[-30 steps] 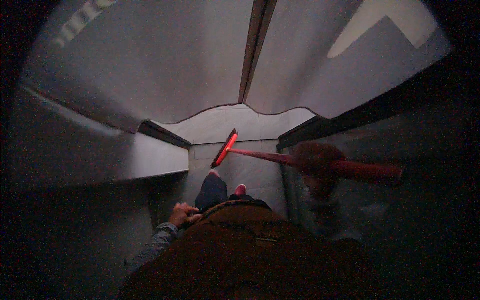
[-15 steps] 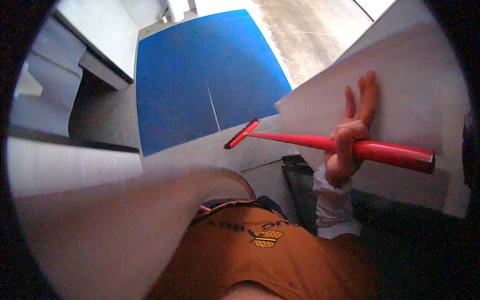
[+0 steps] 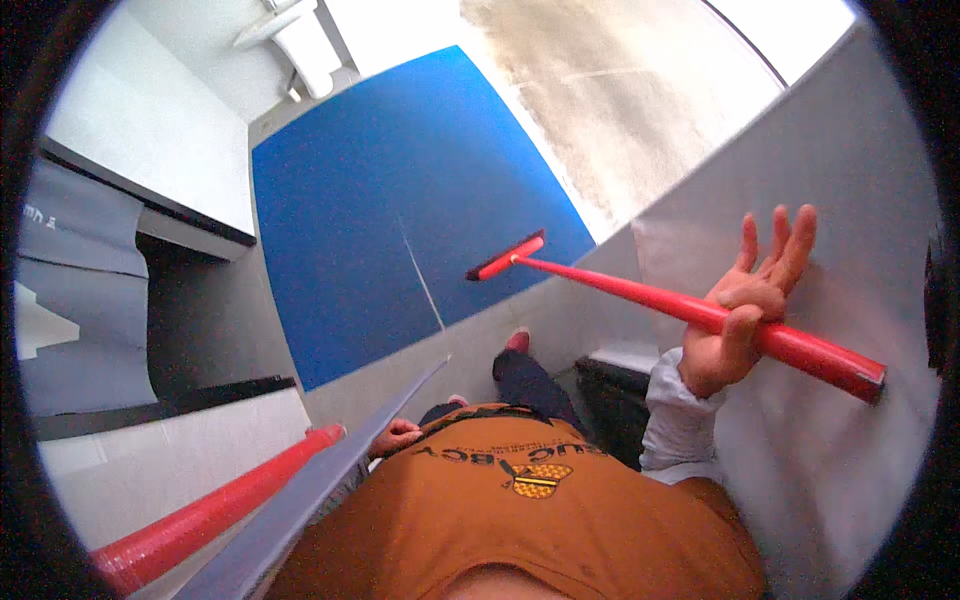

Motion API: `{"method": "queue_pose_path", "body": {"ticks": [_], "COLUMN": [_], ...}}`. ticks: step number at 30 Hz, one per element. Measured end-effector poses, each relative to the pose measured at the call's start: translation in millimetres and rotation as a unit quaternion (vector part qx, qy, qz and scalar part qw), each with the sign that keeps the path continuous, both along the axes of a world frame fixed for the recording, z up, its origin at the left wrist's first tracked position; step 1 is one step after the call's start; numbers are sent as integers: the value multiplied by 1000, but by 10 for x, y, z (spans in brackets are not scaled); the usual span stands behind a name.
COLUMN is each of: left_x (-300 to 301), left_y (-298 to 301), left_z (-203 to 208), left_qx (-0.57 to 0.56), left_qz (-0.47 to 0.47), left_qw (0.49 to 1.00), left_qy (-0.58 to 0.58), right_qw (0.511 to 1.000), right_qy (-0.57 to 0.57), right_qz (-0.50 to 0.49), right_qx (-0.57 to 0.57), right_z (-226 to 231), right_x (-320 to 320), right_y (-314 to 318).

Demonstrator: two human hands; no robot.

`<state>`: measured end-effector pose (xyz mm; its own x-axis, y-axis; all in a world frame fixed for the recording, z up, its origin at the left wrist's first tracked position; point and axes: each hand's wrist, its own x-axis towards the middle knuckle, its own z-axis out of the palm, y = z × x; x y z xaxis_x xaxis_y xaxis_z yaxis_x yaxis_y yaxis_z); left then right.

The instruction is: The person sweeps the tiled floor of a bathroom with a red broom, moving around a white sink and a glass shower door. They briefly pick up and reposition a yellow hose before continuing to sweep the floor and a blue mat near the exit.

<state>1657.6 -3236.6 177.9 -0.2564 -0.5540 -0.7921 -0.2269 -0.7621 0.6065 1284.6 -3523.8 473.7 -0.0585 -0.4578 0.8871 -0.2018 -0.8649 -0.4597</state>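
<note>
Red plastic squeegee point(image 3: 640, 290): long handle running from about 4 o'clock up toward the centre, its flat red blade point(image 3: 505, 257) ending over the edge of the blue panel. Right hand point(image 3: 745, 310): raised at 3 o'clock against a pale grey wall point(image 3: 860, 180); thumb hooked under the handle, four fingers point(image 3: 790, 235) spread and straight, so the hold is loose, mostly open. White sleeve point(image 3: 675, 420) below it.

Blue panel point(image 3: 400, 200): large, flat, matte, filling the upper centre from 11 to 1 o'clock, with one thin pale line across it. Beige rough surface point(image 3: 620, 90): at 1 o'clock, beside the blue panel.

Second red pole point(image 3: 210, 515): at 8 o'clock, rounded tip pointing toward the centre, lying just beside a grey strip point(image 3: 330, 470). Left hand point(image 3: 398, 436): low at 6 o'clock, curled near the waist; whether it grips anything cannot be told.

White fixture point(image 3: 300, 40): at 12 o'clock, top edge. White wall point(image 3: 150, 140) with dark ledge point(image 3: 190, 215): at 10 o'clock. Orange shirt point(image 3: 520, 520): bottom centre, dark trouser leg point(image 3: 525, 380) and reddish shoe point(image 3: 517, 341) above it.
</note>
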Motion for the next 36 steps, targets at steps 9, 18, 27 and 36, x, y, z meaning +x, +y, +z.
{"method": "queue_pose_path", "body": {"ticks": [9,18,27,36], "left_x": [-351,-304,-104,-892], "left_y": [-1162,-2908,-6044,-8206], "left_z": [-95,-659,-1442,-902], "left_qx": [-15,-157,-113,-365], "left_qz": [263,86,-195,-220], "left_qw": [965,973,948,887], "left_qy": [2,-148,-224,-179], "right_qw": [999,993,985,990], "right_qy": [-4,-8,-82,-99], "right_qz": [14,-54,-104,52], "right_qx": [46,104,114,89], "right_z": [-111,-820,-1600,-987], "right_x": [-197,-509,-827,-663], "right_y": [-1378,-2637,-4467,-5138]}}
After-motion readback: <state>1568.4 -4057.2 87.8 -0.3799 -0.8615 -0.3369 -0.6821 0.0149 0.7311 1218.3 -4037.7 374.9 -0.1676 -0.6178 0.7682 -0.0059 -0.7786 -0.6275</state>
